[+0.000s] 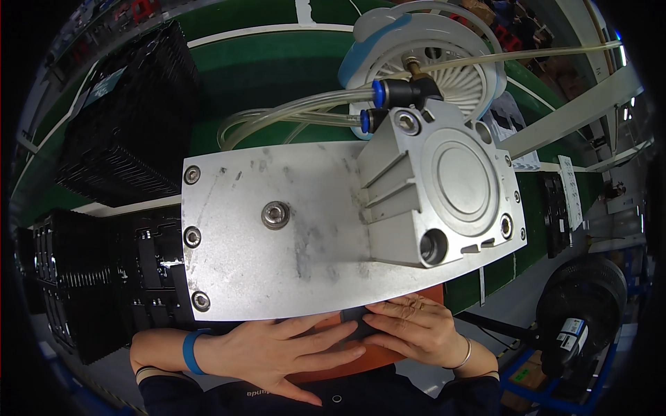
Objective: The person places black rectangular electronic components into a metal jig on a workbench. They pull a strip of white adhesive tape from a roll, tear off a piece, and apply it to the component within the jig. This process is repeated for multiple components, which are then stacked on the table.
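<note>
A dark grey flat piece point(356, 316) lies over an orange surface point(386, 356), close in front of my body. My left hand point(291, 350) rests flat with its fingers stretched out and apart, their tips by the piece's left and lower side. From the right, my right hand point(415, 329) has bent fingers closed at the edge of the piece. Above both hands sits a silver metal plate point(319, 215) with a square pneumatic cylinder point(451, 187) bolted on it. The plate hides the far part of the piece and some of the left fingertips.
Clear air tubes point(298, 114) run from the cylinder's fittings. Behind it stands a white and blue fan point(423, 62) on the green table point(277, 62). Stacked black trays point(132, 118) are at the far left, more black trays point(76, 277) nearer. A round black machine point(579, 298) is at the right.
</note>
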A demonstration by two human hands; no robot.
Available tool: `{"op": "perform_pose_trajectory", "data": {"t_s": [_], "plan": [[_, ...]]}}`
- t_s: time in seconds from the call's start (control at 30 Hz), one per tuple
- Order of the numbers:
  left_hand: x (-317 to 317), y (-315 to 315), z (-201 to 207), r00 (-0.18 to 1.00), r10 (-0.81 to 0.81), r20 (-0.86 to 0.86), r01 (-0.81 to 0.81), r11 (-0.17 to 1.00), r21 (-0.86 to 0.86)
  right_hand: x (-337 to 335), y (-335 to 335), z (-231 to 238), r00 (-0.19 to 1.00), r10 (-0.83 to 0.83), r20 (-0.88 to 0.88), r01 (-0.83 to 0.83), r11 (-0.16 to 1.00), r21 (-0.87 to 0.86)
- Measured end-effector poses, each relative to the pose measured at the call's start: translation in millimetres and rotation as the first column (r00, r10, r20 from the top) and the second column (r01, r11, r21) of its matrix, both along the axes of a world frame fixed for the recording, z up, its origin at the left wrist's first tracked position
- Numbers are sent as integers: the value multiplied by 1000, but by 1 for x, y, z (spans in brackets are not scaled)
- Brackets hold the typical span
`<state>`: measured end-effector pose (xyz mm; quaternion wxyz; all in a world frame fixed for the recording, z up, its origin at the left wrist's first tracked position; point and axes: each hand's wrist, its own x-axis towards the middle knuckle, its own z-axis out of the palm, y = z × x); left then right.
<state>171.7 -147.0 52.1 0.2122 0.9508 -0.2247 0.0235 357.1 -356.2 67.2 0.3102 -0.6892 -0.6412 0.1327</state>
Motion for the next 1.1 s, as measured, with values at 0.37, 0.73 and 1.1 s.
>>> {"op": "perform_pose_trajectory", "data": {"t_s": [0.37,0.73,1.1], "plan": [[3,2,3,1000,-11,15,11,1000,-17,2,2,3,1000,21,14,-21,1000,23],[0,-1,0,1000,14,3,-14,1000,-9,-1,2,7,1000,-2,8,2,999,-39],[3,1,-1,1000,-1,15,2,993,-115,-21,-11,23,263,-180,-948,70,983,-167]]}}
